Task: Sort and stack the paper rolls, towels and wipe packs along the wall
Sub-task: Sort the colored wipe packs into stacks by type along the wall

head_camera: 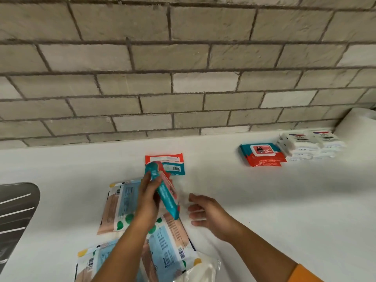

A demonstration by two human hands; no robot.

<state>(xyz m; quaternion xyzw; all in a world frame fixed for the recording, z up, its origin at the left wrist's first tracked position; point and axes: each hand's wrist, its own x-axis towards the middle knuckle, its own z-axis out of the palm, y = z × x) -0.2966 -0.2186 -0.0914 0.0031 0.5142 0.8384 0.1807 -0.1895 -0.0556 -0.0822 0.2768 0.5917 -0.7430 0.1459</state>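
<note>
The left hand [149,197] grips a teal-and-red plastic wipe pack [167,195] (held tilted), while the right hand [206,213] hovers beside it, slack and empty, above the white worktop [264,200].

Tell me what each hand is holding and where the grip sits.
The left hand grips a teal and red wipe pack around its upper half; the lower end juts free. The right hand is open, holding nothing.

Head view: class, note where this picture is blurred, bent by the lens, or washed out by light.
Head view: the brick wall bows along its courses, a wide-angle effect. Head view: the right hand and the teal wipe pack gripped by the left hand are smeared by motion blur. Head view: the white paper roll nearly merges with the white counter; shadows are faint.
</note>
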